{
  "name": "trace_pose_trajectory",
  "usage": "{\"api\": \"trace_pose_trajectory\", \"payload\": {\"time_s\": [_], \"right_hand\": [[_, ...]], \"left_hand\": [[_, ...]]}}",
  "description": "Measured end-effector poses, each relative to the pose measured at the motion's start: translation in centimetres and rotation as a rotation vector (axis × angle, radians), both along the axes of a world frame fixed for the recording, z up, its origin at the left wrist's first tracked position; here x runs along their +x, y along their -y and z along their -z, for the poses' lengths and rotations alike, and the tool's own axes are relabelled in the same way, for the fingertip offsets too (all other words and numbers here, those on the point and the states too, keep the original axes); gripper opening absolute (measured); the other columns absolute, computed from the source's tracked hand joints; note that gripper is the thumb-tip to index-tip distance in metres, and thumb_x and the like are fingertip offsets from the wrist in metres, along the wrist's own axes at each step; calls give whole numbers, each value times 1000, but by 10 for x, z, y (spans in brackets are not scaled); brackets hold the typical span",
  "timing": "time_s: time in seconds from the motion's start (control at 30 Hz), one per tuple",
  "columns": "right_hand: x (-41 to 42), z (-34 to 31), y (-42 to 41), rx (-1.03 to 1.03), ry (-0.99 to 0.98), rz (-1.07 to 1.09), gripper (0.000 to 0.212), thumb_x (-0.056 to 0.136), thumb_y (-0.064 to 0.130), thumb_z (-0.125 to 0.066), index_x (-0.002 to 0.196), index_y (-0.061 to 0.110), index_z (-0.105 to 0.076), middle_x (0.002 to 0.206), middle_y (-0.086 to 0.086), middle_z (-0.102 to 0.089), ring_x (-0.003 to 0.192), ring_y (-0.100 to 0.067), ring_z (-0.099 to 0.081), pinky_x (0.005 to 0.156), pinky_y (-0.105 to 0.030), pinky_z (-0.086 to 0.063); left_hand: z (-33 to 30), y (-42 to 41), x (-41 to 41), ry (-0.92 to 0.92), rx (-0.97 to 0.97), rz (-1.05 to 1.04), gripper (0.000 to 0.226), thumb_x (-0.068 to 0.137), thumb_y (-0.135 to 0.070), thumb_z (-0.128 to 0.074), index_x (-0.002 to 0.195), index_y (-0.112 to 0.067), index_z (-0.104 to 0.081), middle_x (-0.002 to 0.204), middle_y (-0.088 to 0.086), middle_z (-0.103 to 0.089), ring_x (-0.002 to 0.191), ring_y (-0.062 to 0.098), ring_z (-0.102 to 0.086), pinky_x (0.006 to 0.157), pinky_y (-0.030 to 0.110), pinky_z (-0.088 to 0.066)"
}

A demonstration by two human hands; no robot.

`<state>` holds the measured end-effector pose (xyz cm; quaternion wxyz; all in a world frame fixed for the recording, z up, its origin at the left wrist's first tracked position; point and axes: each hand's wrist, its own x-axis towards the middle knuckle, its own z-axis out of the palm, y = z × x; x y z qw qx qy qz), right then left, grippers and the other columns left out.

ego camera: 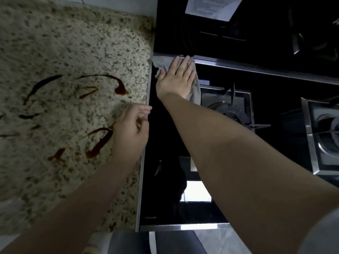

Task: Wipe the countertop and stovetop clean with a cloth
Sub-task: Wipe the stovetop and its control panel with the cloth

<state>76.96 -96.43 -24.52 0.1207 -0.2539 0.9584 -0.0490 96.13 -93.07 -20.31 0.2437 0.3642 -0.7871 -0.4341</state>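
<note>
The right hand (177, 77) lies flat with its fingers straight and together, pressing a crumpled grey cloth (194, 88) onto the far left corner of the glossy black glass stovetop (165, 143). The fingertips reach the steel strip along the stovetop's back edge, and the cloth bunches out past the hand toward the left rim and down its right side, where it hangs just beside the square steel-framed left burner (231, 109). Between the forearm and the stovetop's left metal edge runs a bare band of black glass down to the front rim, with a bright window reflection low on it. The left hand (133, 125) hovers over the boundary between stovetop and counter, its fingers loosely curled and holding nothing, fingertips near the metal edge strip. Left of that strip spreads the speckled beige granite countertop (55, 43), marked by dark brown sauce streaks (100, 143) that curve across its middle; one streak lies partly under the left hand. A second steel burner (324, 136) sits well apart at the right border. A white printed paper sheet (211, 6) rests at the top, beyond the stovetop's back edge.
</note>
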Motion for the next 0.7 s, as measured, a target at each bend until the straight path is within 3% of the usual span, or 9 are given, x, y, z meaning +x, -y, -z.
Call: {"api": "trace_pose_trajectory", "payload": {"time_s": [0.1,0.2,0.27,0.37,0.43,0.5,0.6,0.7], "right_hand": [[1,-21,1,-108,154,65,66,110,40,-24,165,13,-1,172,-15,11,158,-31,15,126,-48,12],[38,-35,-17,-588,193,10,60,105,14,-34,162,2,-19,171,-18,-8,159,-33,1,127,-45,5],[79,-37,-47,-777,256,-60,63,97,2,-34,160,-2,-24,169,-21,-17,159,-31,-8,130,-44,-6],[120,-21,-104,-677,309,-156,66,97,-3,-39,162,2,-23,171,-13,-17,160,-23,-6,130,-42,-13],[127,-6,-141,-513,168,-235,62,101,6,-43,161,5,-26,171,-9,-18,160,-23,-7,129,-47,-16],[133,0,-169,-320,20,-286,58,107,22,-40,161,7,-28,171,-8,-19,160,-25,-9,129,-48,-15],[144,-1,-199,-94,-63,-309,61,110,39,-30,164,13,-20,173,-8,-10,160,-26,-2,130,-47,-4],[147,-3,-211,-30,-60,-331,64,110,44,-29,166,17,-13,173,-7,-3,160,-25,3,130,-46,-3]], "left_hand": [[-7,17,-12,-13,-41,19,25,98,-1,-48,115,-9,-65,112,0,-62,99,7,-61,83,12,-47],[-17,52,-36,-31,-122,49,32,91,3,-45,112,-7,-66,109,4,-62,98,12,-61,88,20,-48],[-22,77,-58,-18,-164,132,36,88,5,-42,113,-6,-67,111,7,-66,100,13,-61,92,17,-46],[-20,102,-95,84,-258,383,38,94,5,-43,122,-3,-67,120,13,-66,108,18,-60,91,4,-35],[-9,103,-121,183,-304,605,41,97,2,-43,135,-3,-60,136,17,-59,127,29,-55,104,18,-35],[3,93,-140,286,-418,759,49,102,-8,-45,151,-7,-43,158,13,-40,149,30,-33,122,36,-23],[16,78,-154,436,-571,796,62,108,-31,-39,162,-14,-14,171,2,-6,158,21,-4,128,38,0],[27,84,-158,529,-676,809,70,108,-47,-30,163,-14,-3,171,2,6,157,20,5,127,36,6]]}}
